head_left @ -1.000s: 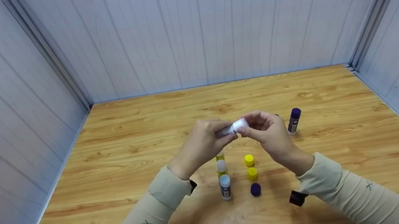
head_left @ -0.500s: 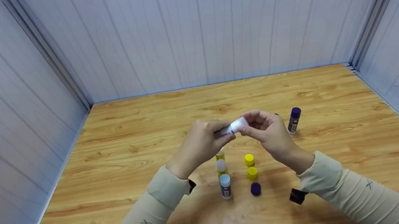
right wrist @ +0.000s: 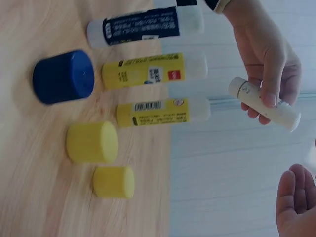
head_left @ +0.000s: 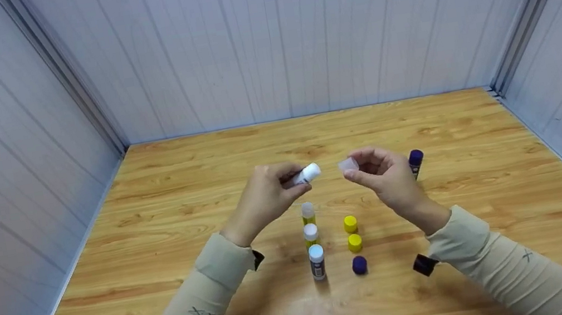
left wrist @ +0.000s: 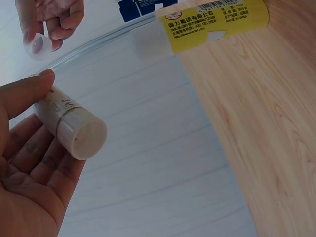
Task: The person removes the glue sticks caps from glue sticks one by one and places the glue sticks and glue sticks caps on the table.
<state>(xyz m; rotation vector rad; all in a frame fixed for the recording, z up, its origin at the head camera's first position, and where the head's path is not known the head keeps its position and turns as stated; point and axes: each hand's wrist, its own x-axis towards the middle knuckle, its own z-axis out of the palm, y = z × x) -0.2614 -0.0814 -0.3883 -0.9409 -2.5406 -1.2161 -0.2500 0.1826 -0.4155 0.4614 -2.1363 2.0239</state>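
Observation:
My left hand [head_left: 267, 196] grips a white glue stick [head_left: 308, 173], tilted in the air, thumb on one side and fingers on the other. In the left wrist view the round white end of this glue stick [left wrist: 81, 126] points away from the palm. To the right, my right hand [head_left: 388, 177] pinches a small translucent cap [head_left: 348, 165] between thumb and fingers, apart from the stick. The left wrist view shows the cap [left wrist: 38, 47] as a hollow cup. The right wrist view catches only its edge.
Below the hands, two yellow glue sticks [right wrist: 153, 69] and a dark blue one [right wrist: 140, 27] stand uncapped in a row. Beside them lie two yellow caps [head_left: 354, 243] and a dark blue cap [head_left: 359, 265]. A purple-capped glue stick [head_left: 416, 161] stands behind my right hand.
The translucent cap was at the end of the white glue stick; now they are separated. My left hand moved left with the stick, my right hand slightly right with the cap.

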